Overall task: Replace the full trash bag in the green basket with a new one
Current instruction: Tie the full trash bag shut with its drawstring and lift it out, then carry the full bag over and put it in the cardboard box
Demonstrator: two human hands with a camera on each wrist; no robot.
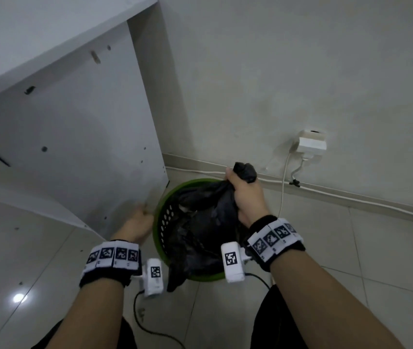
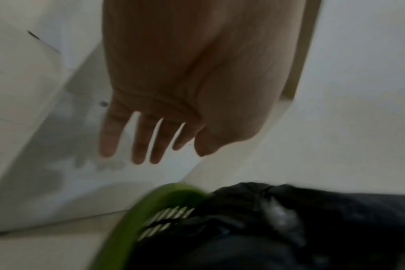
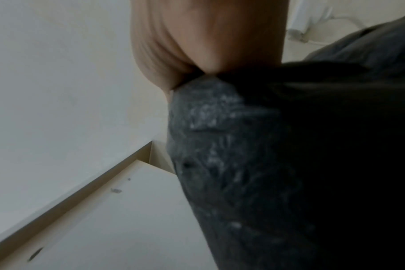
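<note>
Fingers of the right hand (image 1: 244, 195) curl tightly round the gathered neck of the black trash bag (image 1: 200, 222) in the head view, a twisted knob of plastic sticking out above the fist. Below the grip the bag hangs crumpled and slack, its body inside the green basket (image 1: 161, 210), and one flap drapes over the near rim. The basket stands on the tiled floor (image 1: 376, 260), just beside a white cabinet panel (image 1: 74, 134) and near the wall. The left hand (image 1: 137, 224) hovers at the basket's left rim with fingers loose and holding nothing; it is blurred, so I cannot tell whether it touches the rim. A white socket (image 1: 311, 144) with cables sits low on the wall.

From the left wrist, the left hand (image 2: 173, 91) shows straight, slightly spread fingers (image 2: 109, 138) against the white panel (image 2: 35, 127), clear of anything. Beneath it lie the basket's green rim (image 2: 169, 193) with slotted holes and the dark wrinkled bag (image 2: 312, 228) filling the inside.

From the right wrist, the right hand (image 3: 197, 45) clenches the bag (image 3: 254, 164), whose creased, faintly shiny black plastic fills the right half of the view. The white cabinet panel (image 3: 116, 228) lies behind.
</note>
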